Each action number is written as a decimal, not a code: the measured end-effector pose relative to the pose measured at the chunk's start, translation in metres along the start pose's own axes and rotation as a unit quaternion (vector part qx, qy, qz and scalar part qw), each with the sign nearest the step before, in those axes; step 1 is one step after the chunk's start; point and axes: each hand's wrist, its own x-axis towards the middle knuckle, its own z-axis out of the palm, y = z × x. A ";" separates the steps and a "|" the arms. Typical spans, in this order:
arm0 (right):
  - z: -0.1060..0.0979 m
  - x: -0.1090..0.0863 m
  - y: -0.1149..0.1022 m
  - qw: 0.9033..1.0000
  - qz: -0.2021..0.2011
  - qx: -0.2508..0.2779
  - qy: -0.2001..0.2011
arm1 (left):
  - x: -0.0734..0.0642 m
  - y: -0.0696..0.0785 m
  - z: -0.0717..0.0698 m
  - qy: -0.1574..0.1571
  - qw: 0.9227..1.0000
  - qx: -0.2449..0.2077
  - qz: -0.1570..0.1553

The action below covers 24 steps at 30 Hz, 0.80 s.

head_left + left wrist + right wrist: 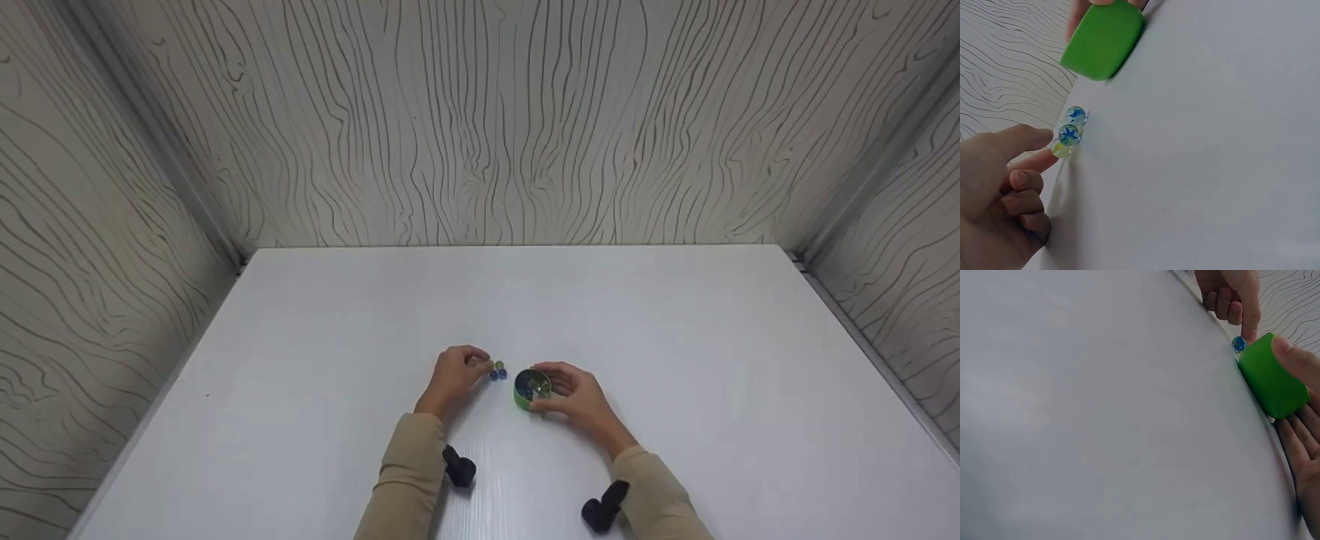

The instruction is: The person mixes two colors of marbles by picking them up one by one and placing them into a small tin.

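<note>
My left hand [456, 375] is at a small cluster of several glass marbles on the white table. Its thumb and index fingertips are at a yellow-green marble [1060, 149] and appear to pinch it, while the other fingers curl in. Beside that marble sit clear marbles with blue swirls, one blue marble [1069, 135] nearest in the left wrist view. To the right, my right hand [579, 394] holds a small green bowl [522, 401], thumb on the near side and fingers on the far side. Inside the bowl lie blue and greenish marbles, partly hidden by glare.
The white table [300, 337] stretches out on all sides of the hands. Wood-grain-patterned panels [480, 135] rise behind it and at both sides. A dark wrist mount [459, 469] is strapped to each beige sleeve.
</note>
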 end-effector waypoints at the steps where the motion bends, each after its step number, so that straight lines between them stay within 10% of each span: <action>1: 0.000 0.000 0.000 1.000 0.000 0.001 0.000 | 0.000 0.001 0.000 -0.002 1.000 0.003 -0.001; 24: 0.000 0.000 -0.001 1.000 0.016 0.001 0.008 | 0.001 0.001 0.006 0.018 1.000 0.004 -0.022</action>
